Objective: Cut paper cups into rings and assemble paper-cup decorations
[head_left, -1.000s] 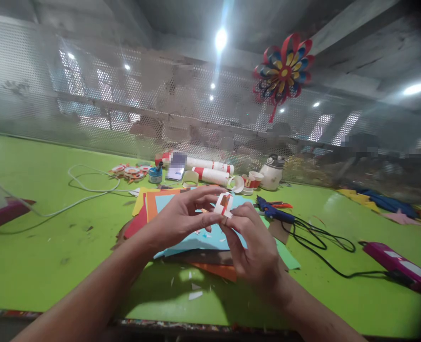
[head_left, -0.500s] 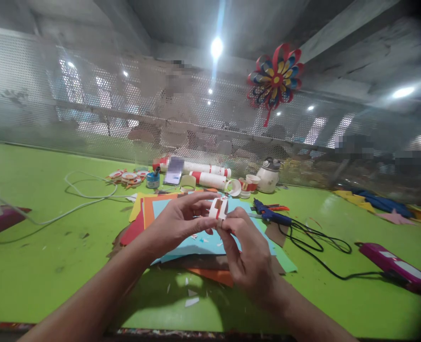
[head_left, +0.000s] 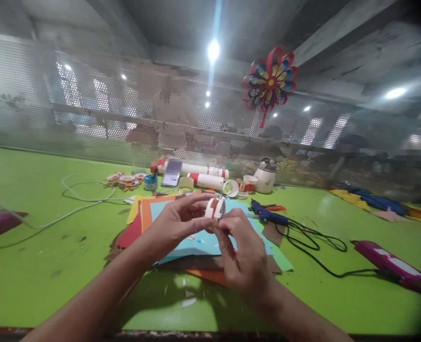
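Note:
A small white paper ring with red and brown strips is held up over the stacked paper. My left hand is closed on its left side, thumb below and fingers behind. My right hand pinches at the ring's lower right edge; its fingertips partly hide what they press there. Below both hands, light blue paper tops a pile of coloured sheets, with small paper scraps on it.
A blue glue gun lies right of the pile, its black cord running to a purple power strip. Behind stand paper cups, a white kettle-like jug, a phone and a blue jar. Paper scraps lie in front.
The view has shifted slightly. The ring is turned a little in my fingers, and both hands keep hold of it in nearly the same place.

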Motion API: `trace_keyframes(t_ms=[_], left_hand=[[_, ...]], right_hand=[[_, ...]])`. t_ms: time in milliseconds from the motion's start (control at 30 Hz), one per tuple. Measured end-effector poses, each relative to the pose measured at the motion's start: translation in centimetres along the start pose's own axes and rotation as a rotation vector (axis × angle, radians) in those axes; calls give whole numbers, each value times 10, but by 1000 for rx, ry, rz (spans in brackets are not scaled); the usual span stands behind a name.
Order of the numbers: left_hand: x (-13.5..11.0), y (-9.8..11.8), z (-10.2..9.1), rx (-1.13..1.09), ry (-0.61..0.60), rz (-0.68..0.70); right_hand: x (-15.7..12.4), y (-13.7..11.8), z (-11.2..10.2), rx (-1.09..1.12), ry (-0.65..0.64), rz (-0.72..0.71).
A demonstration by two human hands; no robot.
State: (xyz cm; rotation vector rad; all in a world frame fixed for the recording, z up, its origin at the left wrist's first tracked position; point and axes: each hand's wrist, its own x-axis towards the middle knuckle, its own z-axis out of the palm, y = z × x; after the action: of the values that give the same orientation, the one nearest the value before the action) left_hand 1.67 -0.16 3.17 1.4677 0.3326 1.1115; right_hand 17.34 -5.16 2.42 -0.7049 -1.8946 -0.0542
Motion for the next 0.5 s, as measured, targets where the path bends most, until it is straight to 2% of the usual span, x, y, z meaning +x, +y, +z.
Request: trace_keyframes(t_ms=[333,500], left_hand=[[-1,0,-1,7,-49,6],[-1,3,2,-9,-34,16]], right_hand=[[0,-5,-3,61,1,37],[0,-5,-5,69,-27,32]])
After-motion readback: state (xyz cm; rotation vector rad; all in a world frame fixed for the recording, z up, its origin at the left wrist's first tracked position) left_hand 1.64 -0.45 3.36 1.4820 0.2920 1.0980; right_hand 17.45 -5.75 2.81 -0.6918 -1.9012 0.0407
